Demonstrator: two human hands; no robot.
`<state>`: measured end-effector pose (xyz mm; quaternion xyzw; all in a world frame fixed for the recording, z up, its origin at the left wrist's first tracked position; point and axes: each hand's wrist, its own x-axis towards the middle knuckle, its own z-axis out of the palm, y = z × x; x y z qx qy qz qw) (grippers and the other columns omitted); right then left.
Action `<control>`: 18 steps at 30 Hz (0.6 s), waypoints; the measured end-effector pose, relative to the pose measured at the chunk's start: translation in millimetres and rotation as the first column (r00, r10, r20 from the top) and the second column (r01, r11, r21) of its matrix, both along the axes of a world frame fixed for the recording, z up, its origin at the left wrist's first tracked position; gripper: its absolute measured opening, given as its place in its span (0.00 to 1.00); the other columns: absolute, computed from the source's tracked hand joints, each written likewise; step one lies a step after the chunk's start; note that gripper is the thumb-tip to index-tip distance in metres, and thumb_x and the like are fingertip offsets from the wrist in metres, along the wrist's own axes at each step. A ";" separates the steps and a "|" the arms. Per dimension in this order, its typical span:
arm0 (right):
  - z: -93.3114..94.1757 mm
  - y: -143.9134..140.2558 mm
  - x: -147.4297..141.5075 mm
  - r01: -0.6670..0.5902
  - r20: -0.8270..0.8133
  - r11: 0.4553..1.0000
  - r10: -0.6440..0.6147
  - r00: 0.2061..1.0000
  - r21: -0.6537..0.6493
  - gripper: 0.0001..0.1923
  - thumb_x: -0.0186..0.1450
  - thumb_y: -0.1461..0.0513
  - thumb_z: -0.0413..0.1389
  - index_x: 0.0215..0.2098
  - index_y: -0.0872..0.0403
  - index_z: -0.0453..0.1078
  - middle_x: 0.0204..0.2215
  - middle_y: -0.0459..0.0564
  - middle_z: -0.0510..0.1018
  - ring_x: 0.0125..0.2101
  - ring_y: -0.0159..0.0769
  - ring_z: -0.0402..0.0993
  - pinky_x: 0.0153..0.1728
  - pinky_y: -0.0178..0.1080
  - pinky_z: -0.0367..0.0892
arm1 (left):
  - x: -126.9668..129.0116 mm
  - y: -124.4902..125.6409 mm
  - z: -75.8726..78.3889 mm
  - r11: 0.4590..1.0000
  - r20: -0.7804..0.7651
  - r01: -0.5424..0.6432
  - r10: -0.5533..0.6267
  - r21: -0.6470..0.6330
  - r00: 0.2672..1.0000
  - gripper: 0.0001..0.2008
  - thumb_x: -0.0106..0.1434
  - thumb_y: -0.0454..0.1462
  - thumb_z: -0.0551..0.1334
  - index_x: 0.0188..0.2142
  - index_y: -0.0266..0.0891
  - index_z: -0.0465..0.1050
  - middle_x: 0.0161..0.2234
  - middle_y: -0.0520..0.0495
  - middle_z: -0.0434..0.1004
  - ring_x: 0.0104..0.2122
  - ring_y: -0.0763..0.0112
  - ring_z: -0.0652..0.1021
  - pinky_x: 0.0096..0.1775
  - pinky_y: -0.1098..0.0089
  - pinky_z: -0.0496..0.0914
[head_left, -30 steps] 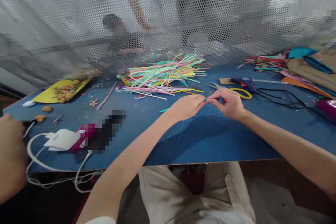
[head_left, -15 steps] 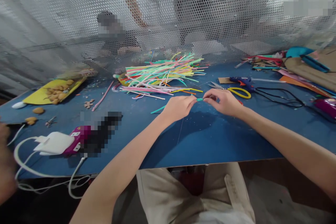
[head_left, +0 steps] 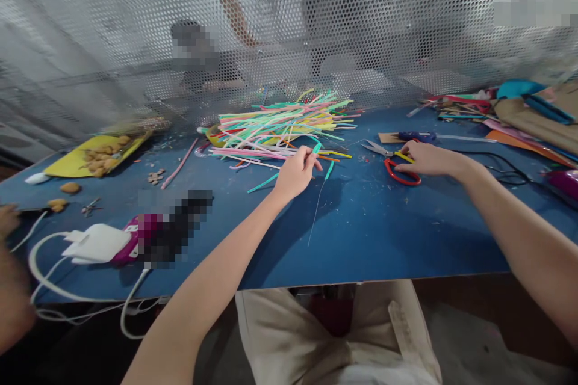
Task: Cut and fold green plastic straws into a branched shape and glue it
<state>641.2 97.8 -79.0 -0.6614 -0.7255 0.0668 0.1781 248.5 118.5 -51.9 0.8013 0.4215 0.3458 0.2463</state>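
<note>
My left hand (head_left: 295, 172) pinches a bent teal pipe cleaner (head_left: 321, 159) above the blue table (head_left: 361, 234); a thin wire hangs from it toward the table. My right hand (head_left: 427, 157) rests on the scissors (head_left: 394, 163), which lie flat with red and yellow handles; its fingers lie over the yellow handle and its grip is hard to judge. Just beyond my left hand lies a pile of coloured pipe cleaners (head_left: 282, 123).
A blue glue gun (head_left: 418, 136) with a black cord lies behind the scissors. Paper and card scraps (head_left: 519, 114) fill the right. A yellow sheet with nuts (head_left: 97, 153), a white charger and cable (head_left: 93, 243) and another person's hand (head_left: 9, 219) are at left. A perforated metal screen (head_left: 289, 30) backs the table.
My hands have parted. The right hand let go of the teal pipe cleaner and moved right onto the scissors. The left hand lifted slightly toward the pile, keeping the pipe cleaner.
</note>
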 end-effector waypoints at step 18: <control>13.0 -8.5 -25.4 -0.037 0.040 0.998 0.039 0.998 -0.045 0.24 0.57 0.63 0.65 0.49 0.53 0.63 0.34 0.55 0.77 0.32 0.40 0.73 0.35 0.40 0.63 | -12.6 18.4 4.0 0.997 0.248 0.008 0.011 -0.073 0.969 0.14 0.71 0.45 0.56 0.46 0.38 0.73 0.42 0.43 0.84 0.41 0.67 0.79 0.43 0.67 0.68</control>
